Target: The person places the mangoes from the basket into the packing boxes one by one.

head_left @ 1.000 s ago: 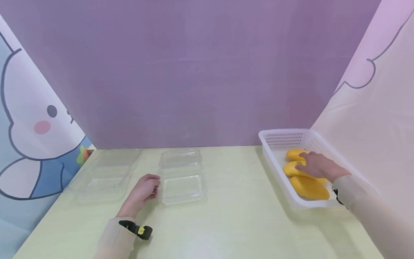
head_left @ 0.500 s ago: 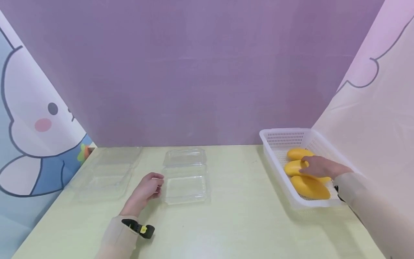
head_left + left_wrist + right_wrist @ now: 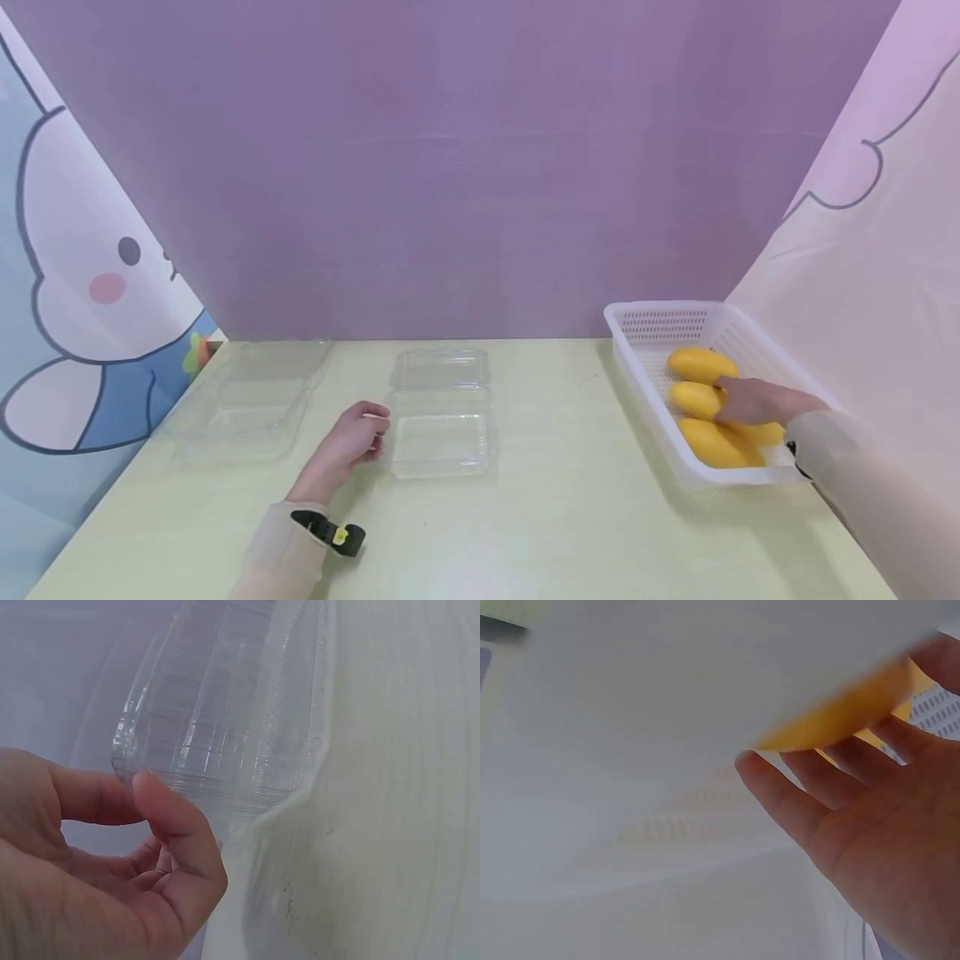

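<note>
My left hand (image 3: 348,446) is at the left side of a clear plastic clamshell container (image 3: 441,446), which lies with its lid folded back. In the left wrist view, thumb and a fingertip (image 3: 146,784) meet at the corner of the container's rim and pinch it. My right hand (image 3: 757,402) reaches down into a white basket (image 3: 648,417) among several yellow mangoes (image 3: 701,365). In the right wrist view, its fairly straight fingers (image 3: 780,795) lie along the lower side of a mango (image 3: 847,712). The basket wall hides part of that fruit.
More clear containers (image 3: 262,392) stand at the left of the pale table (image 3: 525,533), partly overlapping in view. A purple backdrop (image 3: 480,183) rises behind the table's far edge. A pale panel (image 3: 885,317) flanks the basket on the right.
My right hand has come nearer and lower among the mangoes, uncovering the far one. My left hand stays at the container's side; the whole view has shifted slightly.
</note>
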Demonstrator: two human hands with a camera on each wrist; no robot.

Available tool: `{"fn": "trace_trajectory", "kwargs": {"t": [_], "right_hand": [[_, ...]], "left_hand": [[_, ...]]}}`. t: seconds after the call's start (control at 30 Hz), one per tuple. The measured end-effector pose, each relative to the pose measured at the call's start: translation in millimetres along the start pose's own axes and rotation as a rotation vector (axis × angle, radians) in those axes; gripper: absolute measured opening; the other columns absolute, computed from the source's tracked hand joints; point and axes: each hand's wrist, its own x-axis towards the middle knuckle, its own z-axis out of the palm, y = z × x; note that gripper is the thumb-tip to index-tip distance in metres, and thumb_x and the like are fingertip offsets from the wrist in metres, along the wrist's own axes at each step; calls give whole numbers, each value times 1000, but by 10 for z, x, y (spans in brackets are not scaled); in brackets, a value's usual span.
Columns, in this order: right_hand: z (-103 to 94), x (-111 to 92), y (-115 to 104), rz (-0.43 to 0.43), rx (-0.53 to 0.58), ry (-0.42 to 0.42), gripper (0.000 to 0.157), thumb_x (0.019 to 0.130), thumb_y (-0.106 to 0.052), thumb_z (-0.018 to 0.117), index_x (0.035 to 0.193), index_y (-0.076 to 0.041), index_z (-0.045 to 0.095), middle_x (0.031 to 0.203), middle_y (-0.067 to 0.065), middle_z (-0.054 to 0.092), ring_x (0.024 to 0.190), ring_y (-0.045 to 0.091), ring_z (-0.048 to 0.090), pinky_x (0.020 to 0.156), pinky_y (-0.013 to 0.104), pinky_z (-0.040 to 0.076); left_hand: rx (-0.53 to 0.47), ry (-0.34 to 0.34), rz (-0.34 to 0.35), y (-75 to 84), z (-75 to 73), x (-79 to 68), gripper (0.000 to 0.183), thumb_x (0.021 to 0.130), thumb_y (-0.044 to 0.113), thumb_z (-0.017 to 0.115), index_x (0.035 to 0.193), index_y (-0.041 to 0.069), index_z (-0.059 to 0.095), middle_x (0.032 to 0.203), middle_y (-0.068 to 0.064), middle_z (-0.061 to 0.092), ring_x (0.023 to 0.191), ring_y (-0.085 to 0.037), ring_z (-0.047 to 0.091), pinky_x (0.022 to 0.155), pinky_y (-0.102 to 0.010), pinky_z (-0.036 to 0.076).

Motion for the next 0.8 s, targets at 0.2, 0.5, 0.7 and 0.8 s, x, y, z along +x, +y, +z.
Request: {"fn": "trace_trajectory", "kwargs": {"t": [0.2,0.5,0.7,0.8], "right_hand": [[111,34,77,-7,12,33,94,91,-44,67,144,22,26,136,44,44,118,54,49,99,72,36],[113,4,58,-44,9,105,83,88,-39,71,137,19,37,106,22,61,90,32,57,83,51,46],[-11,-70,-48,-49,37,113,85,93,-41,64,142,19,30,109,25,60,92,33,56,81,50,46],[-57,-100,-91,-44,41,117,89,95,-44,61,146,20,25,124,36,54,100,40,56,88,62,45]], "left_hand": [[5,2,1,-9,27,-3,30,100,4,48,128,-6,48,84,-8,50,67,-17,50,61,-29,47],[15,6,-2,-22,59,-10,31,98,3,49,128,-5,49,83,-9,51,67,-16,50,62,-28,48],[19,1,12,-33,84,-12,30,98,3,49,127,-5,50,83,-10,51,66,-17,49,61,-28,47],[21,0,21,-38,106,-9,30,97,3,50,126,-4,51,83,-10,51,67,-17,49,62,-29,47]]}}
